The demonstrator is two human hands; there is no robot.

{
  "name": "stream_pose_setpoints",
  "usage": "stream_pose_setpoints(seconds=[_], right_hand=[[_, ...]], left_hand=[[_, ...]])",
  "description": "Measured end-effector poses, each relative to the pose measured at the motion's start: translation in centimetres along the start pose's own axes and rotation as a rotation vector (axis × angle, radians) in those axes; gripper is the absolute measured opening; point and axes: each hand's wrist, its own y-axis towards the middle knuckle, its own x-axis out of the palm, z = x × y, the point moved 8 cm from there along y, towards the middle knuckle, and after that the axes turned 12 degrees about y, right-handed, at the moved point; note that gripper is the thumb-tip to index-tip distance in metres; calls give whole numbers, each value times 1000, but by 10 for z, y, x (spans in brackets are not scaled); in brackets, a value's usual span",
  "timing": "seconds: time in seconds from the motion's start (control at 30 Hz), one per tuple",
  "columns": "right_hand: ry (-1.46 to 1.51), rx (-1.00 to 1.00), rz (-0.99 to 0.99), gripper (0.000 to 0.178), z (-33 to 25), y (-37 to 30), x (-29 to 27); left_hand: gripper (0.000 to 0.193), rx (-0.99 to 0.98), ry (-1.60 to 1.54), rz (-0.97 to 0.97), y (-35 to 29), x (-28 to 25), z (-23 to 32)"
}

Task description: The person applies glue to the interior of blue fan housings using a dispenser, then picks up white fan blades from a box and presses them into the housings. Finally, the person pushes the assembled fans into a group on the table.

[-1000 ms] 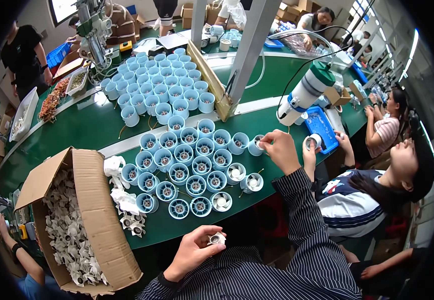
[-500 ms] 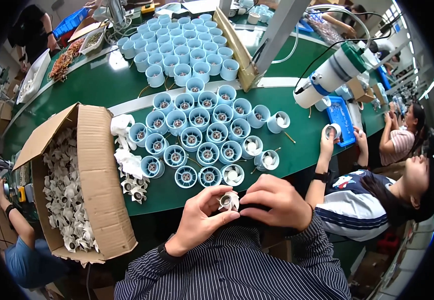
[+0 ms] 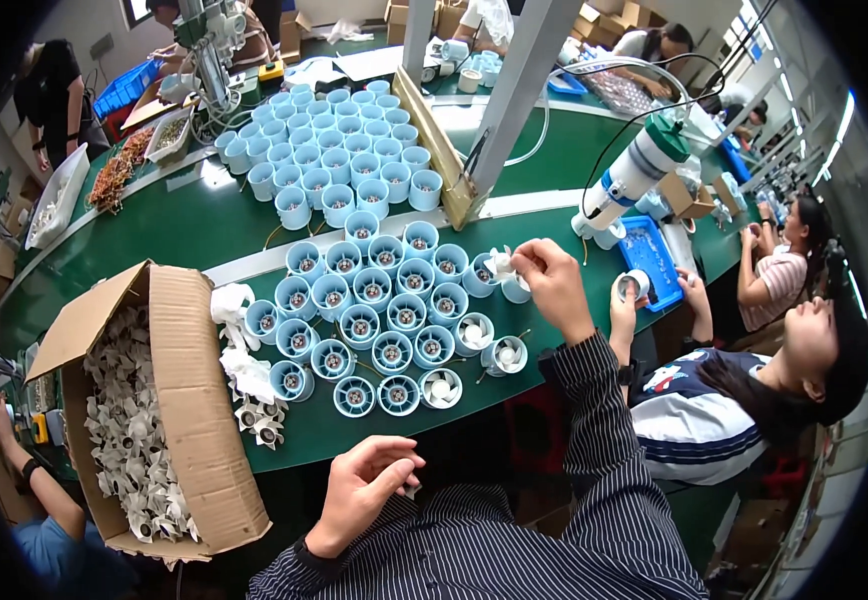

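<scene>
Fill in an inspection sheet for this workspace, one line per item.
Surface: green table, crossed by a pale strip.
Job's things: many blue cups; at least three hold white fans.
Clutter: box full of fans; crumpled white wrap and loose fans beside it.
Left grip: partly curled; whether it holds anything is unclear.
Right grip: pinching a fan at the near cups' right edge.
Cables: black cable beside the green-topped machine.
Surroundings: co-worker at right, others beyond.
</scene>
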Motion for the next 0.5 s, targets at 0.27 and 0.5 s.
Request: stream_pose_setpoints(seconds=[0.27, 0.5], right_hand=[[-211, -68, -179, 15, 11, 15, 26], [-188, -42, -168, 15, 12, 10, 38]], left_hand=[[22, 26, 47, 270, -58, -67, 6], [21, 122, 74, 436, -113, -108, 24]])
